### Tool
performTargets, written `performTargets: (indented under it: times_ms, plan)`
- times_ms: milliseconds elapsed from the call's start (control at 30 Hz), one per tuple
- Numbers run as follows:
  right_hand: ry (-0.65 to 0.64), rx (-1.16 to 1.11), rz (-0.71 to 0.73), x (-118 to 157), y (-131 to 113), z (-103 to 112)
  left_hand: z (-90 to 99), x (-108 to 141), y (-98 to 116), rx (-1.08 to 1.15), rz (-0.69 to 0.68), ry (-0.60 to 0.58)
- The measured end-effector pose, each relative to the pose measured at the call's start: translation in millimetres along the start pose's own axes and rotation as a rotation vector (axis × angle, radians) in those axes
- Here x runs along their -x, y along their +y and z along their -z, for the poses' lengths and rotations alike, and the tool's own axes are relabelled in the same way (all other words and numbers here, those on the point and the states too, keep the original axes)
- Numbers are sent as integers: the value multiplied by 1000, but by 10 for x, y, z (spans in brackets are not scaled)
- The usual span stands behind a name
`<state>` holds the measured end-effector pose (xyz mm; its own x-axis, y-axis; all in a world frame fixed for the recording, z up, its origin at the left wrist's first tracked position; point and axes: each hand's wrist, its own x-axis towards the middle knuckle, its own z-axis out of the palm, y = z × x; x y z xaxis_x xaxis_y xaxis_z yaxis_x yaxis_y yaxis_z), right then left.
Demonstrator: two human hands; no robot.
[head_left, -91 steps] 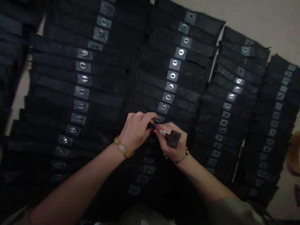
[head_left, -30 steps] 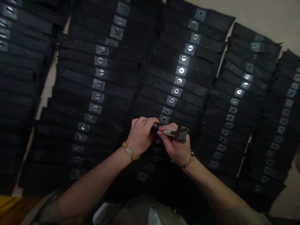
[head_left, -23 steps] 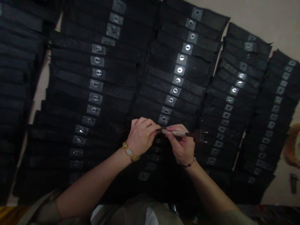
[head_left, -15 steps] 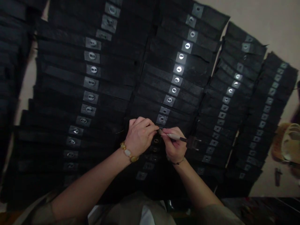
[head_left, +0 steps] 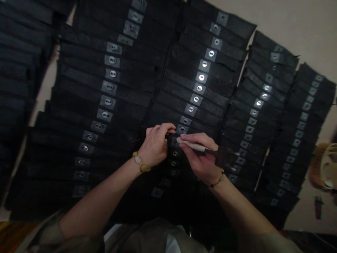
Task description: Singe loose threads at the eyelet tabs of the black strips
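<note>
The right hand (head_left: 204,156) grasps a pale-handled tool (head_left: 194,145), hiding some black sheets (head_left: 129,96) beneath from me; whether the curled left hand (head_left: 153,146) holds anything, I can't tell. A basket (head_left: 318,167) sits rightward on the table (head_left: 302,24).

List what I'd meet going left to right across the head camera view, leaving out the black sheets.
Yellow patch in the bottom corner → left hand → right hand, gripping a pale-handled tool → woven basket.

sheets (head_left: 137,95): black | patches (head_left: 196,99): grey, pale circles | tool handle (head_left: 196,146): off-white | left bracelet (head_left: 138,160): yellow, white
</note>
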<state>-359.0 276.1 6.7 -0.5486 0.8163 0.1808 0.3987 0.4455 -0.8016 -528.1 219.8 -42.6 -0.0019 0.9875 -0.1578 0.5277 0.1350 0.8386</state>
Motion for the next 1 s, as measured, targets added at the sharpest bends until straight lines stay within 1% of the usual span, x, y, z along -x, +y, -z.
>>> performTargets:
  times_ms: [67, 133, 200, 267, 367, 433, 500, 567, 633, 667, 767, 833, 867, 933, 1000]
  plan:
    - [-45, 28, 49, -9, -38, -50, 6, 1, -33, 59, 14, 16]
    - [-107, 93, 91, 19, 24, -114, 3, 1, -68, 111, 22, 40]
    - [-135, 158, 93, 63, 111, -134, -3, -1, -95, 138, 18, 59]
    - [-108, 177, 61, 91, 123, -86, -6, -4, -104, 148, 7, 66]
    - [43, 123, 37, 89, -26, 22, -6, -8, -85, 145, 8, 57]
    - [132, 78, 41, 84, -111, 22, -8, -6, -68, 134, 18, 62]
    - [125, 54, 45, 95, -86, -58, -15, -1, -59, 120, 20, 70]
    - [61, 53, 59, 124, 29, -162, -21, 4, -55, 103, 3, 78]
    - [116, 47, 1, 172, 138, -216, -15, 5, -45, 53, -12, 73]
    - [176, 21, -35, 203, 163, -213, -5, 5, -33, 16, -20, 64]
    - [387, -116, -156, 344, 109, -125, 42, 19, 32, -80, -79, 4]
    - [457, -174, -229, 481, 38, -72, 60, 62, 91, -121, -167, -23]
    - [463, -176, -262, 561, 16, -62, 55, 98, 118, -148, -209, -32]
    - [424, -145, -314, 728, 13, -78, 11, 192, 153, -223, -257, -47]
    - [357, -94, -328, 881, 54, -123, -71, 291, 156, -292, -231, -56]
